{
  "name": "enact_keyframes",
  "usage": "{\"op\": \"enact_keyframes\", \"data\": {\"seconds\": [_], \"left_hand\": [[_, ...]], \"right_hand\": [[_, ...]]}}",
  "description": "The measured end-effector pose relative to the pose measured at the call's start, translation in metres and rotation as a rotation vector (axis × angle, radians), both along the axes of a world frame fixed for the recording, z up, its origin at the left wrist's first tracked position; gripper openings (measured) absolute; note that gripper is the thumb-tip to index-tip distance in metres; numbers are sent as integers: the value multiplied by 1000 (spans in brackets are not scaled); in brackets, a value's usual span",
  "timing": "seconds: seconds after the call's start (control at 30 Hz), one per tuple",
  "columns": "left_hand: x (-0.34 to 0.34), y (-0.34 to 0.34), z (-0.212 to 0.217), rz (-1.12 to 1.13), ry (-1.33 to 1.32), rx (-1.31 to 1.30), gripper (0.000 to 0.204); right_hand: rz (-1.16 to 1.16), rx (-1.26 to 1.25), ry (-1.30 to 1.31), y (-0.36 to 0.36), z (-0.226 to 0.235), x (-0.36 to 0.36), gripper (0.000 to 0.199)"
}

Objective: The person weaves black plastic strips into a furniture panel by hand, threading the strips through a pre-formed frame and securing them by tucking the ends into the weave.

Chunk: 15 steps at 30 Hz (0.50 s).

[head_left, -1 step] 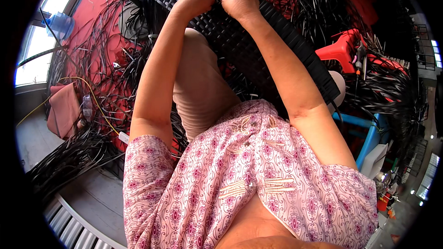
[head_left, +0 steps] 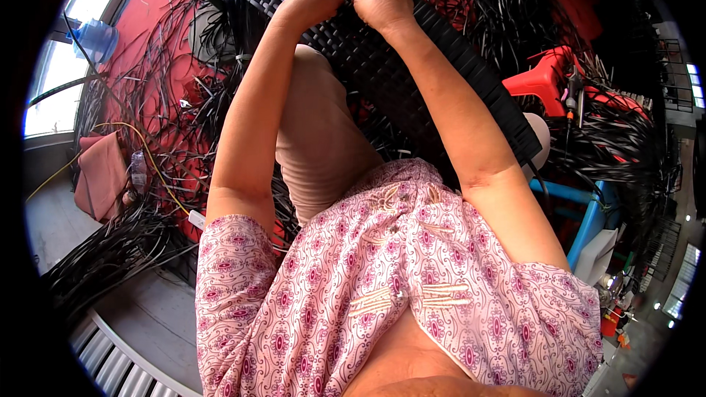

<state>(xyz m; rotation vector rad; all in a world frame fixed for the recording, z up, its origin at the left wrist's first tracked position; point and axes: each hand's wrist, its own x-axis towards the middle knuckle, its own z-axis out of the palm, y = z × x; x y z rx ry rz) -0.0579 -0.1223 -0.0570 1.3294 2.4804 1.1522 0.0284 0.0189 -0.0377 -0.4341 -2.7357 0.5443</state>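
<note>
A black woven panel (head_left: 390,77) of flat plastic strips slants across my lap, its thick wrapped edge (head_left: 482,77) running down to the right. Over its far part my left hand (head_left: 312,4) is closed, thumb and fingers pinched at a black strip of the weave. Right beside it, my right hand (head_left: 384,4) is closed in a pinch on the same spot, the fingertips of both hands almost meeting. Most of the strip between them is hidden by the fingers. Uncovered strip ends and a looser weave show at the panel's far left.
Loose black strips (head_left: 118,246) lie in heaps on both sides and over the red floor covering (head_left: 147,66). At right stand a red plastic stool (head_left: 540,81), a power screwdriver (head_left: 571,95) and a blue frame (head_left: 588,228). A white slatted seat (head_left: 121,360) is at lower left.
</note>
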Motion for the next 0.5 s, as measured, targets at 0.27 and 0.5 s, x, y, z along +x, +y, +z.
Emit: {"op": "enact_keyframes", "data": {"seconds": [0.27, 0.5], "left_hand": [[-5, -4, 2, 46, -59, -36, 22], [-30, -20, -20, 19, -88, 60, 19]], "right_hand": [[7, 71, 102, -9, -9, 4, 17], [92, 30, 250, -24, -8, 14, 18]]}}
